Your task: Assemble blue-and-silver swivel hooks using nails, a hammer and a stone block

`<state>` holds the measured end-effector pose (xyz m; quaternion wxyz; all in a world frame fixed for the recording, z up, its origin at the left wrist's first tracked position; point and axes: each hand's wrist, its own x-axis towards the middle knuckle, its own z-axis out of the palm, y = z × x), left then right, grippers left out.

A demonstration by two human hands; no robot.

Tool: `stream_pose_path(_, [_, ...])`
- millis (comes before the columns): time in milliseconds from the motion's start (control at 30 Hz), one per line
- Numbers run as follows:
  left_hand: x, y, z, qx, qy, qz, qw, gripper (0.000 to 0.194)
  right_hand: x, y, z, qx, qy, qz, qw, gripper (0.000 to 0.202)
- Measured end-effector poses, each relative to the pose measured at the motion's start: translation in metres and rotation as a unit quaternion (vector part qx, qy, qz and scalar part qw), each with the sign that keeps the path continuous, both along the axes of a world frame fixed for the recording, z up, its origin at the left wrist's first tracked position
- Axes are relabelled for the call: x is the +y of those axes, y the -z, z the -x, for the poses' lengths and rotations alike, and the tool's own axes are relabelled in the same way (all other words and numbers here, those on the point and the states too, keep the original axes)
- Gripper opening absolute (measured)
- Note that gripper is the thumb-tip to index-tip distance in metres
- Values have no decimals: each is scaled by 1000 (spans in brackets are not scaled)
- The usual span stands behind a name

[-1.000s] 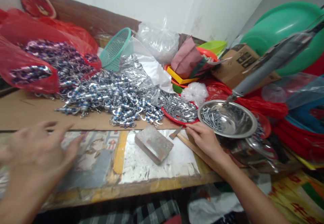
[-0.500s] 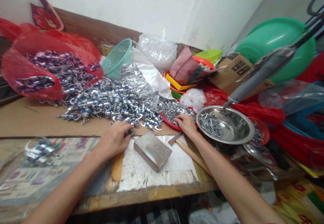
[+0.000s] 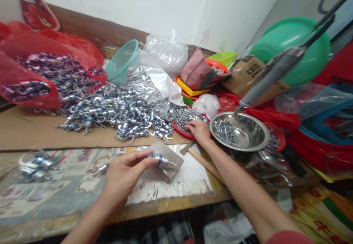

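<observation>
My left hand [image 3: 124, 172] pinches a silver and blue metal piece [image 3: 162, 160] between thumb and fingertips, over the grey metal block [image 3: 168, 168]. Another metal piece [image 3: 102, 168] shows just left of that hand. My right hand [image 3: 199, 131] is at the red tray [image 3: 182, 131] of small metal parts, its fingers pressed together; what they hold, if anything, is too small to make out. A hammer [image 3: 205, 163] with a wooden handle lies below the right wrist. Behind the block spreads a big pile of silver and blue pieces [image 3: 110, 108].
A steel bowl [image 3: 248, 135] with pins stands right of the tray, under a hanging grey tool [image 3: 270, 78]. A red bag [image 3: 52, 99] of purple pieces lies at the left. Several pieces [image 3: 37, 168] rest on the newspaper. Baskets, bags and a box stand behind.
My left hand has drawn back from the pile's edge and now holds a metal piece over the block. My right hand remains at the red tray. The view has shifted slightly.
</observation>
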<state>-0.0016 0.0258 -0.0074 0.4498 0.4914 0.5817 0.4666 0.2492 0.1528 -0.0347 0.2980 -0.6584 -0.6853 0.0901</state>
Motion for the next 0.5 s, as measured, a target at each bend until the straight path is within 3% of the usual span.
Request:
stream_pose_path(133, [-8, 19, 0, 89, 39, -80, 992, 10, -10, -12, 2, 83, 15, -29, 996, 9])
stream_pose_path(300, [-7, 31, 2, 145, 24, -230, 962, 7, -63, -25, 49, 213, -40, -10, 976, 17])
stream_pose_path(400, [-7, 32, 0, 138, 52, -255, 956, 3, -98, -27, 81, 358, -121, 21, 925, 11])
stream_pose_path(500, [-8, 33, -2, 114, 45, -237, 964, 9, -113, -24, 96, 448, -164, 73, 876, 14])
